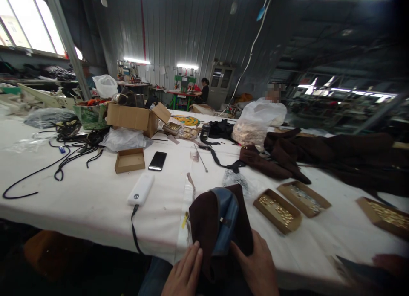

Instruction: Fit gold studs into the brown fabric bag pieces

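Note:
A dark brown fabric piece (pixel 204 217) with a blue lining (pixel 225 223) stands folded open at the table's front edge; it looks like a bag or pouch. A small pale tab shows on the blue part. My left hand (pixel 187 268) grips its near left side, fingers lying along the brown cloth, thumb hidden. On the other side my right hand (pixel 258 266) holds the brown edge, thumb towards the blue lining and fingers behind. To the right lies a cardboard tray of gold-coloured metal pieces (pixel 277 210), beside a tray of silver-coloured pieces (pixel 303 198).
Left of the fabric lie a white power bank (pixel 140 189) with a black cable, a phone (pixel 157 161) and a shallow cardboard box (pixel 129 161). Black cords (pixel 83 138) spread farther left. Brown cloth (pixel 335 155) covers the right rear. Other people sit in the background.

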A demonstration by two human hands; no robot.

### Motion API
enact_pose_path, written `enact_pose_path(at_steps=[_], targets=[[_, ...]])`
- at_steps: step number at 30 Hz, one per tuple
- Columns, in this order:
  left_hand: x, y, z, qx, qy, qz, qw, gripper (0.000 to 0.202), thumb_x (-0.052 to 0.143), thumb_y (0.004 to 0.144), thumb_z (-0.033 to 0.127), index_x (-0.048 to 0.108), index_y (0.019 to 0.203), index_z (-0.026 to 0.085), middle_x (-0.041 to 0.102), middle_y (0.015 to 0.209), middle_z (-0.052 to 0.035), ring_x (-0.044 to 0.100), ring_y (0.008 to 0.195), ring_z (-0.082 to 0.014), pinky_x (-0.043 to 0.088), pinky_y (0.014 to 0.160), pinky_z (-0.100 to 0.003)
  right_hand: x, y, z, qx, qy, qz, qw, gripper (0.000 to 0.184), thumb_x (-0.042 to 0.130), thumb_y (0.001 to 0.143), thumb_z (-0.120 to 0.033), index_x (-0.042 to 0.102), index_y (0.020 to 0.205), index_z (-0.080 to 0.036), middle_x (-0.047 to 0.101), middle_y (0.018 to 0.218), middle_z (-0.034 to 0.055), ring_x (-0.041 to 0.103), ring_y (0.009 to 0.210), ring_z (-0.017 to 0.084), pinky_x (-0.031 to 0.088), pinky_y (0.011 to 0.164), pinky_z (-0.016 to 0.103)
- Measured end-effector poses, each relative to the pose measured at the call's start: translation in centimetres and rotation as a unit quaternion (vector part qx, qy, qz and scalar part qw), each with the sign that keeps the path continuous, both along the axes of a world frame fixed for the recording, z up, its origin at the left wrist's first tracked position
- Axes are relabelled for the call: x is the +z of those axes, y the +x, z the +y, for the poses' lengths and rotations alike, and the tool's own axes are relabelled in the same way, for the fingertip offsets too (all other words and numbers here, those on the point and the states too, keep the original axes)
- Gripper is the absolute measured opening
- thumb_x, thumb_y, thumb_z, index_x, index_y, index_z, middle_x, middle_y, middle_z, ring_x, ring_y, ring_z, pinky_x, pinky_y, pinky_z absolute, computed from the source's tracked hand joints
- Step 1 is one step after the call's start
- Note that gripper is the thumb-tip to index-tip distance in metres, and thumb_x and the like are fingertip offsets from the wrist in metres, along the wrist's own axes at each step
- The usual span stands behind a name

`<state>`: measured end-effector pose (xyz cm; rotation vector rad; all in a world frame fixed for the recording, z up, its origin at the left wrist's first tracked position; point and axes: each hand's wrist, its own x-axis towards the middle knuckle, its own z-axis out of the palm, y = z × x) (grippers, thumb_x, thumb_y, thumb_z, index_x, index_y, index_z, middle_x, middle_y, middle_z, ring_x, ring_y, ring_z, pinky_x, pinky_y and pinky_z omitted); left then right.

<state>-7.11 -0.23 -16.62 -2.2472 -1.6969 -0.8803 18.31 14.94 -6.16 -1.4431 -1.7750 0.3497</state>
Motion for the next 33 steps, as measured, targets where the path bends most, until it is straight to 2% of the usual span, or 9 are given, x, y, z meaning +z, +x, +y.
enact_pose_path(at_steps=[6,8,11,16,18,23,26,29,33], targets=[[-2.5,0.2,0.9,0.002,0.069,0.009,0.998,0.094,0.056,0.114,0.064,0.024,0.183,0.008,0.051,0.178,-0.0227,0.049,0.167,-0.0336,0.057,0.120,-0.037,-0.5,0.2,0.5,0.001,-0.002,-0.001,1.000,0.088,0.074,0.083,-0.093,0.070,0.136,-0.023,0.077,0.129,0.0143,0.070,0.124,0.042,0.057,0.107,0.060],[-2.8,0.3,1.0,0.007,0.069,0.009,0.998,0.093,0.057,0.114,0.062,0.024,0.183,0.009,0.052,0.178,-0.0223,0.051,0.165,-0.0338,0.056,0.120,-0.037,-0.6,0.3,0.5,0.003,-0.001,-0.005,1.000,0.086,0.074,0.084,-0.093,0.071,0.135,-0.024,0.077,0.128,0.0133,0.070,0.123,0.041,0.057,0.107,0.059],[-2.1,0.2,0.9,0.013,0.080,0.018,0.997,0.098,0.060,0.112,0.065,0.024,0.183,0.008,0.056,0.175,-0.0225,0.057,0.161,-0.0331,0.056,0.117,-0.034,-0.6,0.4,0.5,0.006,-0.005,-0.006,1.000,0.085,0.074,0.083,-0.093,0.072,0.132,-0.024,0.078,0.124,0.0129,0.070,0.121,0.041,0.057,0.105,0.059],[0.9,-0.5,0.2,0.009,0.062,0.058,0.996,0.099,0.060,0.113,0.066,0.022,0.183,0.008,0.057,0.174,-0.0200,0.058,0.160,-0.0299,0.056,0.117,-0.032,-0.5,0.5,0.6,0.008,-0.005,-0.006,1.000,0.087,0.073,0.083,-0.094,0.071,0.133,-0.023,0.078,0.125,0.0141,0.070,0.121,0.042,0.056,0.105,0.060],[1.6,-0.6,0.1,0.012,0.075,0.069,0.995,0.097,0.058,0.114,0.066,0.023,0.183,0.007,0.059,0.173,-0.0194,0.059,0.158,-0.0289,0.056,0.116,-0.031,-0.5,0.4,0.6,0.007,-0.005,-0.005,1.000,0.087,0.074,0.082,-0.095,0.071,0.132,-0.023,0.078,0.124,0.0148,0.070,0.121,0.043,0.057,0.104,0.061],[1.1,-0.2,0.4,0.007,0.088,0.031,0.996,0.091,0.060,0.115,0.055,0.023,0.183,0.008,0.061,0.171,-0.0197,0.058,0.158,-0.0298,0.057,0.113,-0.032,-0.2,0.3,0.5,0.004,-0.012,-0.003,1.000,0.087,0.075,0.081,-0.094,0.072,0.131,-0.023,0.078,0.122,0.0156,0.070,0.120,0.043,0.057,0.104,0.061],[0.8,-0.2,0.5,0.016,0.097,0.042,0.994,0.099,0.063,0.112,0.064,0.024,0.183,0.008,0.063,0.170,-0.0194,0.059,0.156,-0.0296,0.057,0.112,-0.032,-0.1,0.2,0.3,-0.001,-0.012,-0.005,1.000,0.086,0.073,0.082,-0.094,0.072,0.131,-0.023,0.078,0.123,0.0147,0.070,0.119,0.042,0.057,0.104,0.061],[1.3,-0.4,0.3,0.015,0.093,0.067,0.993,0.107,0.068,0.107,0.070,0.025,0.182,0.007,0.063,0.170,-0.0188,0.060,0.156,-0.0286,0.057,0.113,-0.030,0.0,0.2,0.3,-0.002,-0.016,-0.006,1.000,0.086,0.073,0.082,-0.092,0.072,0.132,-0.023,0.078,0.125,0.0141,0.070,0.122,0.042,0.057,0.105,0.060],[2.0,-0.6,0.2,0.006,0.092,0.049,0.995,0.103,0.068,0.110,0.064,0.022,0.183,0.007,0.064,0.169,-0.0198,0.060,0.156,-0.0290,0.057,0.113,-0.031,0.1,0.2,0.4,-0.002,-0.021,-0.006,1.000,0.085,0.074,0.081,-0.092,0.072,0.131,-0.023,0.078,0.123,0.0139,0.070,0.121,0.042,0.057,0.105,0.060]])
